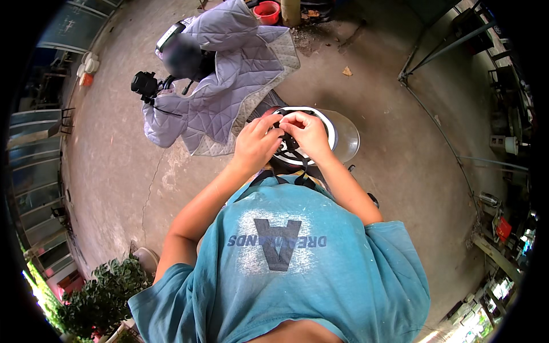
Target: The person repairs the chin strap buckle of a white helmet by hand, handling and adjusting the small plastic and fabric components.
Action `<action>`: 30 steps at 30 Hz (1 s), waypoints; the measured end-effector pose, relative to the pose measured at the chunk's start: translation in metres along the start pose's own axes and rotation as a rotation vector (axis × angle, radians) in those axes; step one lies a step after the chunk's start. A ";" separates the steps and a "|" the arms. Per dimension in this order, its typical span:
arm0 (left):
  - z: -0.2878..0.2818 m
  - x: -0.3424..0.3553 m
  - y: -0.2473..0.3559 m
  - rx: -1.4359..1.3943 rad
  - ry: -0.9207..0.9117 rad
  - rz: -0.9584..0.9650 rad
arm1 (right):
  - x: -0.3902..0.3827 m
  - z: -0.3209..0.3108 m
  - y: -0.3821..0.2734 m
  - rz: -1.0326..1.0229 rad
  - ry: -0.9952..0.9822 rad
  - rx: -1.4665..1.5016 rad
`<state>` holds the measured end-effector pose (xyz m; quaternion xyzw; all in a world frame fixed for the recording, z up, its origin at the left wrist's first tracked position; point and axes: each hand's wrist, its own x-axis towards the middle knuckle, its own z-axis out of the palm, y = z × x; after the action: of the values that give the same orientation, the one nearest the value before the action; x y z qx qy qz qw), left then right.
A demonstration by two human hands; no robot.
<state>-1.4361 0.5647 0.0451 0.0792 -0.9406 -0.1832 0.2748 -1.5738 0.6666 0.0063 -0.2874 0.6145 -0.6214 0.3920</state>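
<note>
An upturned helmet (330, 124) with a white rim and a dark red shell edge rests at my lap. Its clear visor (347, 138) sticks out to the right. Black lining and straps show inside the helmet, and a black strap (305, 170) hangs over its near edge. My left hand (255, 143) reaches over the left side of the opening, fingers bent inward. From the right, my right hand (309, 132) meets it with thumb and fingertips pinched together. Both sets of fingertips nearly touch over the black lining; the small piece between them is hidden.
A lilac quilted cover (229, 74) drapes ahead to the left, beside a black device (144, 84) and a blurred rounded dark shape. Farther off are a red bucket (266, 12) and a post (290, 12). A leafy plant (108, 291) stands at lower left; metal framing (426, 111) runs along the right.
</note>
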 end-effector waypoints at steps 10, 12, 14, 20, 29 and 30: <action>0.018 -0.028 -0.006 -0.525 -0.119 -0.615 | -0.024 -0.012 0.004 -0.080 -0.107 0.103; 0.026 -0.041 -0.013 -0.966 -0.173 -0.945 | -0.042 -0.027 -0.005 -0.144 -0.273 0.034; 0.029 -0.048 -0.016 -1.173 -0.176 -0.940 | -0.053 -0.031 0.000 -0.137 -0.275 0.008; 0.028 -0.059 -0.015 -1.500 -0.224 -0.994 | -0.052 -0.019 0.013 -0.052 -0.124 -0.185; 0.017 -0.075 -0.030 -1.510 -0.314 -1.054 | -0.050 -0.008 0.032 -0.054 -0.143 -0.105; 0.015 -0.077 -0.032 -1.526 -0.331 -1.075 | -0.050 -0.004 0.028 0.031 -0.171 -0.073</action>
<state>-1.3785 0.5595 -0.0168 0.2738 -0.4317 -0.8594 -0.0057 -1.5469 0.7130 -0.0158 -0.3442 0.6053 -0.5655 0.4419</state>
